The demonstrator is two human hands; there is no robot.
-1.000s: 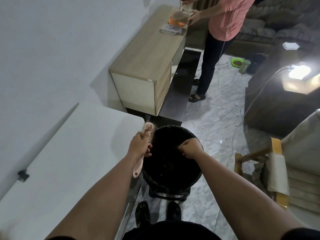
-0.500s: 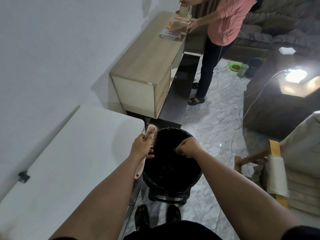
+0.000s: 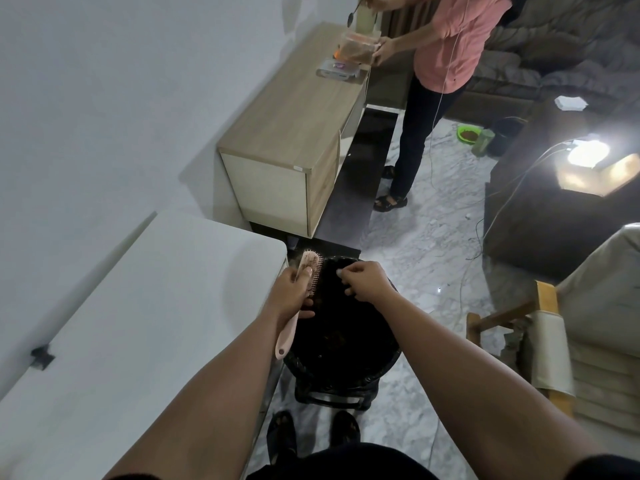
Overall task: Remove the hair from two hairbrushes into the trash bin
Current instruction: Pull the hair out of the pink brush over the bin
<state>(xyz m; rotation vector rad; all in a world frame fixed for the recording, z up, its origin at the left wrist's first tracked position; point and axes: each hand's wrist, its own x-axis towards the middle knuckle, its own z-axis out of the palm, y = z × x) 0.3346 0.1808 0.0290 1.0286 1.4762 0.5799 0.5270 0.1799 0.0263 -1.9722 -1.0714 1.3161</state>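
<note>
A pink hairbrush (image 3: 309, 268) with hair tangled in its bristles is held by my left hand (image 3: 290, 295) at the left rim of the black trash bin (image 3: 346, 372). Its bristles face right, over the bin, and its handle points back toward me. My right hand (image 3: 365, 282) hovers over the far part of the bin, fingers pinched together just right of the bristles. Whether it holds hair is too dark to tell. Only one hairbrush is in view.
A white table (image 3: 145, 323) lies at my left, touching the bin. Beyond it stands a wooden cabinet (image 3: 294, 133) where another person (image 3: 446, 81) handles a container. A wooden chair (image 3: 540, 344) stands at the right, and cables run over the marble floor. My feet are below the bin.
My right hand has moved from the bin's middle toward the brush bristles. The brush and left hand stay at the bin's left rim.
</note>
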